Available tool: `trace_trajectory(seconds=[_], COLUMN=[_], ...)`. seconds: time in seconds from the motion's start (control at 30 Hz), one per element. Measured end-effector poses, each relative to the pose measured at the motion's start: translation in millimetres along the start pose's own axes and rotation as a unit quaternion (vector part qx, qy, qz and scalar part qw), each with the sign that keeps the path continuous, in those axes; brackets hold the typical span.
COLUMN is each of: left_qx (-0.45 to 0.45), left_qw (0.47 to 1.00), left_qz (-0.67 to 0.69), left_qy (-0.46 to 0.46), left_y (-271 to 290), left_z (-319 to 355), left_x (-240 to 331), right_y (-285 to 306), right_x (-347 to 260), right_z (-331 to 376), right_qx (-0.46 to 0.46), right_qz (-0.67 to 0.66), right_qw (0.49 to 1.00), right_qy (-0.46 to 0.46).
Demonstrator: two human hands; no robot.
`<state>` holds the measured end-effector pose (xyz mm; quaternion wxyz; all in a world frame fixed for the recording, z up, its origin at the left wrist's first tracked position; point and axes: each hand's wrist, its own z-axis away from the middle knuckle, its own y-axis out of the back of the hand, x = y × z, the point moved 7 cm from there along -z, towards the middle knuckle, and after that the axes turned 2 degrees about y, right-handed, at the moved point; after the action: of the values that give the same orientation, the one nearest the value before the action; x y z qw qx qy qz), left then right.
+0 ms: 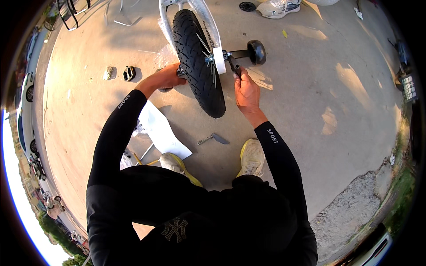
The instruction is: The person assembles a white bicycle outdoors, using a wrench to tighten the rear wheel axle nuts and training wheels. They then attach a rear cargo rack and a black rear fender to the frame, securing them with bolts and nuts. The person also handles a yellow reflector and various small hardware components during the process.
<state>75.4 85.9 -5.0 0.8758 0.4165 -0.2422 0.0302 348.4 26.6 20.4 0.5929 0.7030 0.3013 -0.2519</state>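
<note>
A bicycle wheel with a knobby black tyre stands upright before me, between the white frame arms, which have clear wrap on them. A stabiliser wheel sticks out to the right of the axle on a black bracket. My right hand is closed round a black wrench-like tool, its upper end at the axle nut. On the other side, my left hand is curled at the axle's left end; the tyre hides its fingertips, and I cannot make out what they grip.
A folding knife-like tool and a white sheet lie near my shoes. Left on the concrete sits a black pedal. Another person's shoe is at the top; broken ground lies lower right.
</note>
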Motion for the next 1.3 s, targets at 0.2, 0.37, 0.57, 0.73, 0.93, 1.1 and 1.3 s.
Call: trace_trajectory(seconds=[0.2,0.37,0.57,0.73,0.93,1.1,1.3], left_qx=[0.021,-0.034,0.043,0.154,0.353,0.412,0.427], left_qw=[0.971,0.971,0.906,0.984,0.885,0.761,0.781], left_qz=[0.239,0.234,0.421,-0.011,0.296,0.476,0.435], left_qy=[0.006,0.032,0.015,-0.086,-0.058,-0.156,-0.138], left_y=[38,44,24,23,-17,-38,-49], left_z=[35,35,22,-2,-47,-71,-80], left_x=[28,36,9,-1,-35,-47,-65], right_y=[-5,0,-10,-11,-4,-5,-1], right_x=[-3,-5,-3,-12,-18,-21,-37], right_z=[-3,-3,-8,-11,-16,-24,-88], right_qx=[0.057,0.106,0.043,0.058,-0.051,-0.171,-0.56], right_qz=[-0.032,-0.05,-0.011,-0.028,-0.031,0.074,-0.022], right_qw=[0.997,0.992,0.999,0.998,0.998,0.982,0.799], right_qy=[0.029,0.047,0.002,0.023,0.005,-0.003,-0.217])
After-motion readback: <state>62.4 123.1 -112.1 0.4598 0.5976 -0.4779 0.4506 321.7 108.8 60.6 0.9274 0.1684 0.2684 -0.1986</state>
